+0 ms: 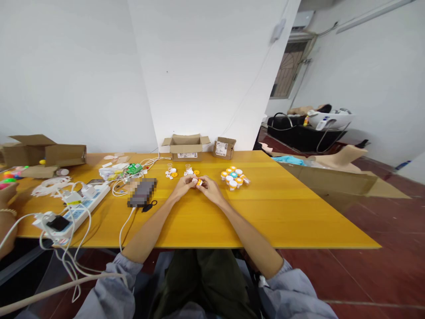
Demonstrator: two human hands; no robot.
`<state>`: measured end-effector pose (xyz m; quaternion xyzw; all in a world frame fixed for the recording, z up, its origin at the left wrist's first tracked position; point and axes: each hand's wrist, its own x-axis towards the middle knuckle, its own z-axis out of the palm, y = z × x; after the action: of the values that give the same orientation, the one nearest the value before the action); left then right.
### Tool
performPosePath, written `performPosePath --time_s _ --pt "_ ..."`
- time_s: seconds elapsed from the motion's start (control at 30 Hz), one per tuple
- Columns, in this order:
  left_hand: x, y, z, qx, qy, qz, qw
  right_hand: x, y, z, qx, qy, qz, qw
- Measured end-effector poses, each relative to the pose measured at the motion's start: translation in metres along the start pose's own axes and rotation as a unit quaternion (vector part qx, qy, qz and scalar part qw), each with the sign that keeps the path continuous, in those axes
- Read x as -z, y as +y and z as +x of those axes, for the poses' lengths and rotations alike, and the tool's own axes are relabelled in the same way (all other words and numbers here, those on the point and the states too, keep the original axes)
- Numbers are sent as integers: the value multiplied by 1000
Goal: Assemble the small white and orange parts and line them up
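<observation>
My left hand (183,186) and my right hand (210,189) meet over the middle of the table, both closed at the fingertips. Between my right fingers sits a small orange and white lid (199,182); whether a jar is under it is hidden. A tiny white piece (194,180) shows at my left fingertips, too small to name. Just beyond my hands lie loose white pieces (169,175), an orange lid (174,175) and a clear cup (170,166). To the right stands a cluster of small clear jars (233,186) with orange, white and teal lids (234,174).
An open cardboard box (186,153) and a smaller one (224,148) stand against the wall. On the left are a power strip (79,212) with trailing white cables, a blurred dark device (142,192), and another person's arm (7,221). The table edge (299,247) runs before me.
</observation>
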<state>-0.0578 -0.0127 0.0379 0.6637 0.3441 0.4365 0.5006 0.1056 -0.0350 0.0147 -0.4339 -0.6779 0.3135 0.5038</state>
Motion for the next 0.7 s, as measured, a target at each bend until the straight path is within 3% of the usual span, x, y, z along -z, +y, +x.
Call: performPosePath --time_s 0.27,0.7 --pt "1 -5 1 -34 -16 59 998 2 -6 -2 -7 -10 -28 1000" --pt "0 -6 1 -40 -17 62 997 2 -3 -1 -5 -11 -53 999"
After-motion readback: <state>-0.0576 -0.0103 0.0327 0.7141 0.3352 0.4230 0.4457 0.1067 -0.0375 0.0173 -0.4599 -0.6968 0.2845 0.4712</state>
